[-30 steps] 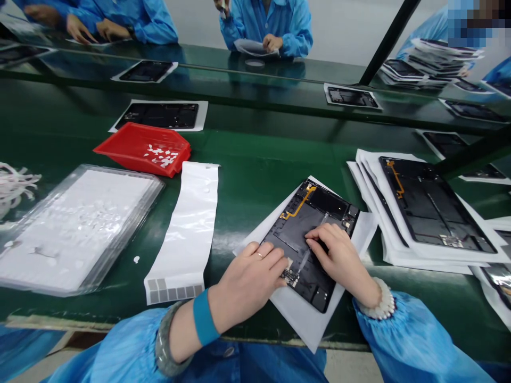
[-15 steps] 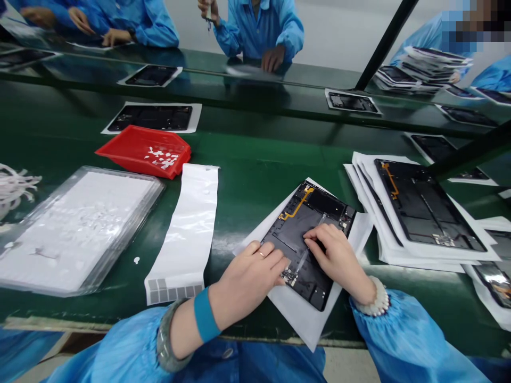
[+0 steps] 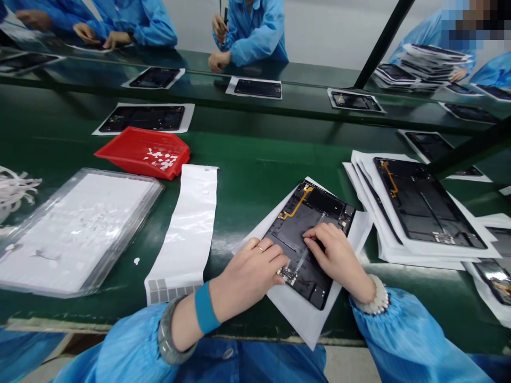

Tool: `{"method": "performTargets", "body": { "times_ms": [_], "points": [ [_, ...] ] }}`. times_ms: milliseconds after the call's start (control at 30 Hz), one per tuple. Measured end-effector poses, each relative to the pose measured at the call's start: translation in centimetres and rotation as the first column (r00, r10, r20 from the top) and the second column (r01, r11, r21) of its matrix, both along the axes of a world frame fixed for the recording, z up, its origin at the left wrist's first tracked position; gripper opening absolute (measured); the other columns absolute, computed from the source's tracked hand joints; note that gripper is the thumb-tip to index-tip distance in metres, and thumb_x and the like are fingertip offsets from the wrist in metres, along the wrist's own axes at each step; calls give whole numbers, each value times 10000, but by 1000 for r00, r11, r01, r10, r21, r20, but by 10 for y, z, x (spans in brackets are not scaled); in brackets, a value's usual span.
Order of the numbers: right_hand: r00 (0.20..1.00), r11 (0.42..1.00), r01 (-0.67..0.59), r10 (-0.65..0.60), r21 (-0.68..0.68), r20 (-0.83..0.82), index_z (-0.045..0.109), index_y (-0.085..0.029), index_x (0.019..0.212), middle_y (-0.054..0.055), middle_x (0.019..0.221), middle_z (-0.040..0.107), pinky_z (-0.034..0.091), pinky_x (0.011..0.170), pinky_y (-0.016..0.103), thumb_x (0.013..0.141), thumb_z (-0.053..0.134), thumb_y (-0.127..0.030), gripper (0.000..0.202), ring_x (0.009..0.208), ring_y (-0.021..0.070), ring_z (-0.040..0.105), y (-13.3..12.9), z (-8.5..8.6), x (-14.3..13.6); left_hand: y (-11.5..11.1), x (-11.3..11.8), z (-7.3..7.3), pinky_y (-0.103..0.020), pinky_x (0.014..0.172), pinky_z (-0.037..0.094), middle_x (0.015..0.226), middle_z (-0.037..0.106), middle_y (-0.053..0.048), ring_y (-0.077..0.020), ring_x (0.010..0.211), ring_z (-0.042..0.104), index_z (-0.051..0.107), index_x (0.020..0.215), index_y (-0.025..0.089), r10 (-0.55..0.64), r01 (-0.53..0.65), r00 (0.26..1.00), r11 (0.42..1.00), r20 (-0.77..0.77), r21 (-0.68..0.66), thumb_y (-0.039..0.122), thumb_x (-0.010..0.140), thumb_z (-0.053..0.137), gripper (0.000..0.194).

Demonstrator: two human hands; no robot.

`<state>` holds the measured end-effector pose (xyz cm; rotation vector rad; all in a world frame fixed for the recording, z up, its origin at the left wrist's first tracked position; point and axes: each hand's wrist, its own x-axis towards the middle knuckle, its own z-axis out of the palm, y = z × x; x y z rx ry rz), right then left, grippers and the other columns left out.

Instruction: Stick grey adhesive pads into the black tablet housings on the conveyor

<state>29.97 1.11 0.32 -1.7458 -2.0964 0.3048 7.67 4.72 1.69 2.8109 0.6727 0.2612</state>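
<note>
A black tablet housing with an orange flex cable lies tilted on a white sheet in front of me. My left hand is closed over the housing's left edge, its fingertips near a small circuit board. On the middle of the housing rests my right hand, thumb and index finger pinched at a clear strip running across it. Whatever sits between those fingertips is hidden.
Left of the housing lie a white liner strip, a red bin with white bits and a clear tray. To the right is a stack of sheeted housings. Co-workers in blue sit across the bench, behind a raised shelf.
My hands stay almost in place on the housing. Across the bench, a co-worker's arm has shifted left, and a sheeted housing now shows clearly on the shelf there.
</note>
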Motion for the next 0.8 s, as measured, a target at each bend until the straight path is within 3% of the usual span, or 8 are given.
{"method": "performTargets", "body": {
  "times_ms": [167, 333, 433, 533, 633, 700, 800],
  "points": [
    [1000, 1000, -2, 2, -6, 8, 595, -209, 882, 44, 834, 608, 386, 703, 346, 940, 449, -280, 172, 781, 198, 518, 1, 0, 1, -2, -3, 1, -307, 763, 377, 959, 599, 1, -184, 914, 533, 543, 994, 198, 23, -21, 999, 999, 35, -49, 285, 798, 718, 277],
    [1000, 1000, -3, 3, 0, 15, 600, -217, 880, 46, 838, 613, 398, 708, 348, 933, 449, -289, 175, 783, 200, 533, 0, -2, 1, -7, -6, 0, -340, 785, 404, 1038, 585, -37, -218, 958, 537, 524, 1135, 219, 12, -8, 999, 996, -42, 93, 300, 866, 629, 300],
    [999, 1000, 0, 0, 10, -33, 593, -219, 888, 51, 841, 615, 426, 720, 353, 940, 432, -299, 187, 795, 204, 547, 0, -3, 3, -13, -5, -1, -363, 810, 404, 1089, 571, -68, -243, 994, 526, 478, 1231, 189, 55, -45, 996, 989, -69, 144, 334, 873, 613, 409],
    [996, 989, 74, -66, 130, -67, 578, -204, 972, 81, 913, 621, 452, 805, 380, 947, 408, -311, 202, 884, 223, 561, 7, -2, 16, -28, -2, -3, -365, 829, 398, 1125, 567, -79, -252, 1020, 517, 513, 1151, 166, 16, -13, 1000, 984, -16, 176, 365, 875, 609, 354],
    [970, 922, 203, -235, 329, 61, 533, -128, 1145, 180, 1146, 575, 423, 910, 446, 932, 399, -313, 313, 1091, 285, 516, 27, 0, 40, -43, 3, -7, -325, 738, 409, 1064, 586, -50, -201, 911, 542, 540, 1047, 167, -101, 99, 995, 981, 4, 165, 330, 917, 552, 209],
    [914, 902, 264, -348, 343, 211, 517, -82, 1188, 229, 1222, 540, 420, 904, 473, 926, 379, -306, 372, 1140, 322, 503, 39, 4, 57, -46, 2, -7, -323, 740, 417, 1006, 592, -39, -196, 917, 541, 547, 992, 159, -103, 102, 995, 984, 0, 143, 310, 918, 552, 168],
    [850, 937, 282, -344, 208, 399, 619, -137, 976, 174, 947, 669, 461, 760, 457, 931, 363, -311, 313, 878, 315, 633, 42, 13, 72, -42, -9, -6, -319, 825, 417, 934, 588, -30, -210, 1011, 516, 553, 877, 169, -66, 61, 997, 993, 51, 99, 402, 886, 588, 235]
  ]
}}
